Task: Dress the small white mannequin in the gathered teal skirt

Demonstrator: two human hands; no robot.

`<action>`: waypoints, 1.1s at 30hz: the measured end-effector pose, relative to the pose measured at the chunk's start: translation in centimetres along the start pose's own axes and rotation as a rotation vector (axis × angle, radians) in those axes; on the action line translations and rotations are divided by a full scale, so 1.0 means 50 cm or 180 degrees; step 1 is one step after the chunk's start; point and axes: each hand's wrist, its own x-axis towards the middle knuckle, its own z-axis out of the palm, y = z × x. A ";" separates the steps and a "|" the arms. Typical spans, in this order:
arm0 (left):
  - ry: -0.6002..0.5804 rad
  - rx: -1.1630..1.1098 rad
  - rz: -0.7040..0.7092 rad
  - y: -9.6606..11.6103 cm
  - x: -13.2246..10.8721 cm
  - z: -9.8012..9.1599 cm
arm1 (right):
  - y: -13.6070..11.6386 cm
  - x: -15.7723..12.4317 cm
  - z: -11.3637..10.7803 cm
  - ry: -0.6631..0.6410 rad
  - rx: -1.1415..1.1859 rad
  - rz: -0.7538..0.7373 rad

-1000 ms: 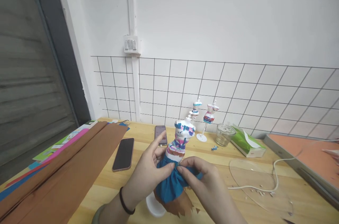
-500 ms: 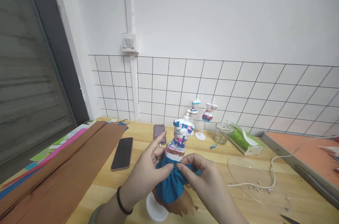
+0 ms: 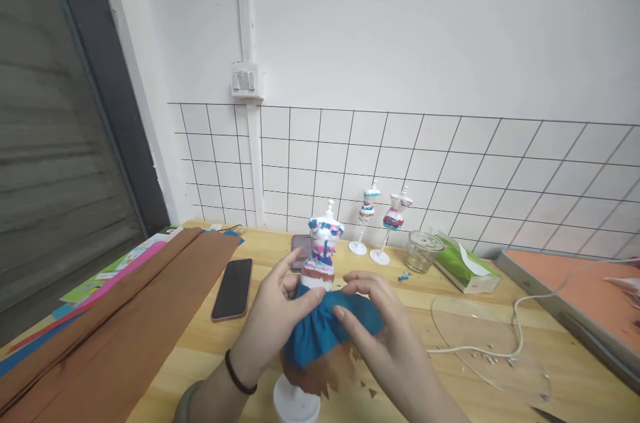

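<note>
A small dress-form mannequin, its white torso marked with pink, blue and brown, stands upright on a round white base. Around its hips is a gathered blue skirt, over a brown layer with a jagged lower edge. My left hand is closed at the waist, its thumb pressing the gathers from the front and its fingers behind, partly hidden. On the other side, my right hand has thumb and fingers apart, close to the skirt's loose blue end; contact is unclear.
Two similar mannequins stand behind, near a glass jar and a green tissue pack. Left are a phone and brown sheets. Right are a white cable, a clear disc and a dark blade tip.
The mannequin has shifted left and stands straighter. My right thumb and fingers have parted from their pinch at the waist, and the blue end spreads out to the right.
</note>
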 end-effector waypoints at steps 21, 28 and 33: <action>0.0482 -0.0286 -0.0032 0.003 0.023 -0.035 | -0.043 -0.020 0.062 0.0556 -0.1294 -0.2481; 0.0299 -0.0376 -0.0057 0.017 0.016 -0.038 | -0.045 -0.034 0.076 0.0666 -0.1111 -0.1939; 0.0189 -0.0313 0.0036 0.017 0.020 -0.049 | -0.048 -0.024 0.080 0.0483 -0.1225 -0.2330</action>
